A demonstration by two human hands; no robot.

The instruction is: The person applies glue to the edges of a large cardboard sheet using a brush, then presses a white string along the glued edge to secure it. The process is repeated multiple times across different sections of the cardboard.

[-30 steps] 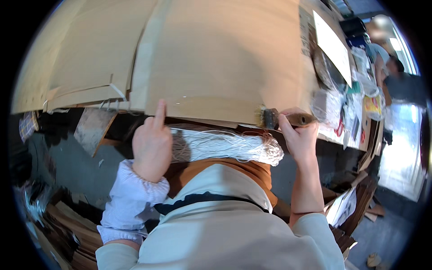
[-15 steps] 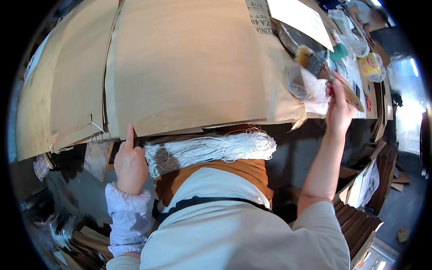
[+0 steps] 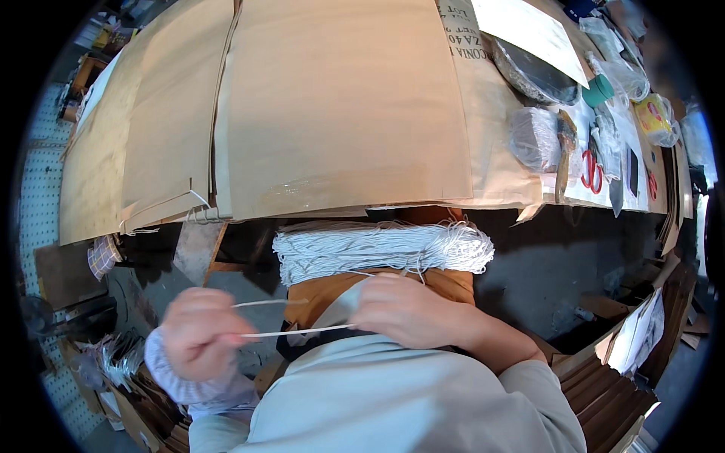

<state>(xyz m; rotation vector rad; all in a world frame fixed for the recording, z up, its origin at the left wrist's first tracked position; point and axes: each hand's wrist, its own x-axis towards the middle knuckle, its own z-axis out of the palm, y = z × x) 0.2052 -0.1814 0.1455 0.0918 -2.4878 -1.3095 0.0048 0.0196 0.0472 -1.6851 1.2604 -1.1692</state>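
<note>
A thick bundle of white cords point(image 3: 381, 247) lies across my lap just below the table's front edge. My left hand point(image 3: 198, 334) is blurred and pinches thin white cords point(image 3: 283, 329) that run to the right. My right hand point(image 3: 411, 309) is closed on the other end of those cords, just under the bundle. Large sheets of brown paper point(image 3: 332, 106) cover the table above. A brush with a wooden handle point(image 3: 563, 155) lies on the table at the right, away from both hands.
Red-handled scissors point(image 3: 590, 167), a clear plastic-wrapped packet point(image 3: 534, 138), a teal tape roll point(image 3: 599, 90), a dark round dish point(image 3: 532, 72) and a white sheet point(image 3: 532, 30) crowd the right end of the table. Stacked brown bags point(image 3: 604, 392) stand at the lower right.
My right hand left the brush on the table and came down to my lap. My left hand dropped from the paper's edge. Both now hold white cords.
</note>
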